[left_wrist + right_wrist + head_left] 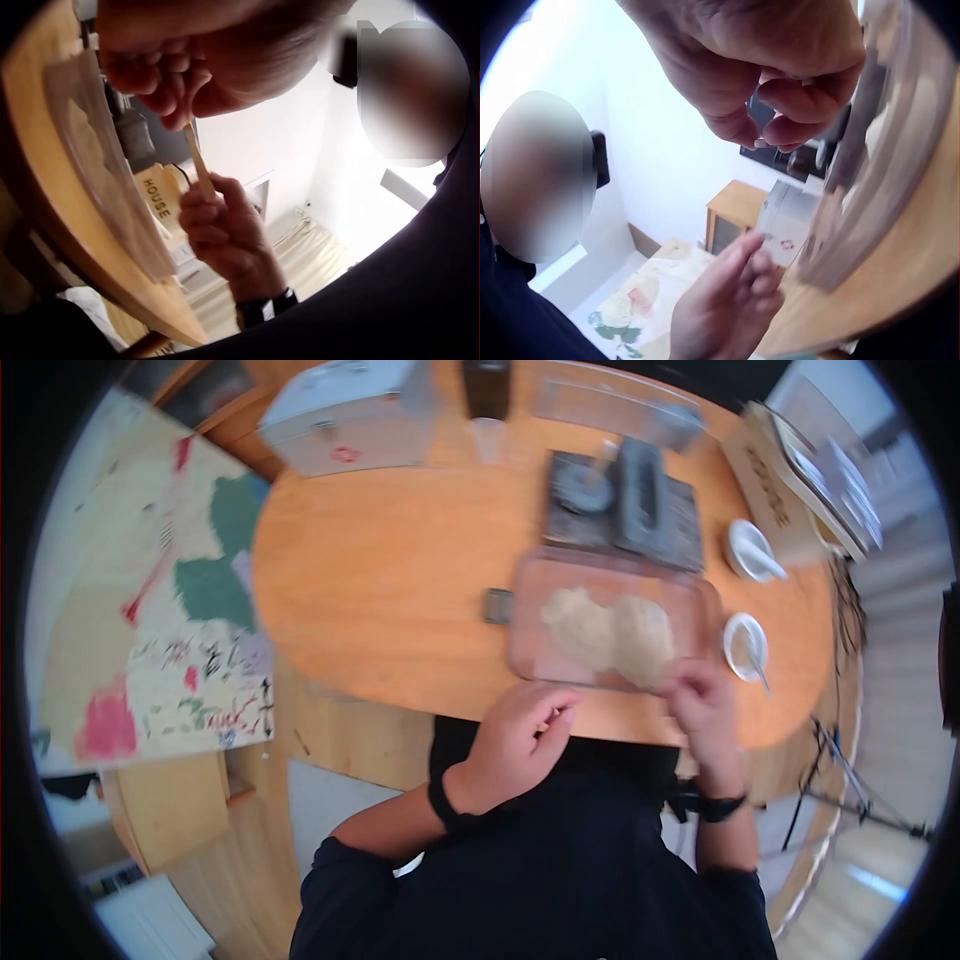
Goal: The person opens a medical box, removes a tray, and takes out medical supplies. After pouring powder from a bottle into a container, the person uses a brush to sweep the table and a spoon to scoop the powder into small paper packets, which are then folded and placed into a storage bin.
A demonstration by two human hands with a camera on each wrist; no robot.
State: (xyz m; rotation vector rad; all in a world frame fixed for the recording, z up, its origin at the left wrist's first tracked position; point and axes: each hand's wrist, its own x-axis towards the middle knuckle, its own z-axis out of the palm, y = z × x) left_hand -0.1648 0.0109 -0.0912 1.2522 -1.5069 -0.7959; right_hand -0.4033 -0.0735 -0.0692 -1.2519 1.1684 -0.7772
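Note:
In the left wrist view a thin light-brown stick (198,165) stands up from the pinched fingers of my right hand (703,705). Its upper end overlaps the left fingertips in that view. A small pale bit (761,142) shows between the right thumb and finger in the right wrist view. My left hand (522,740), fingers curled and thumb against the index finger, is at the table edge with nothing visible in it. Just beyond both hands lies a translucent pinkish tray (528,650) with two pale beige, flat masses (582,628) inside. The right hand overlaps its near right corner.
Behind the tray, a dark board (685,510) bears a grey oblong block (641,490) and a round dark piece (582,492). Right of it stand a white mortar (738,560) with a pestle and a white bowl (733,650). A small dark block (497,606) lies left.

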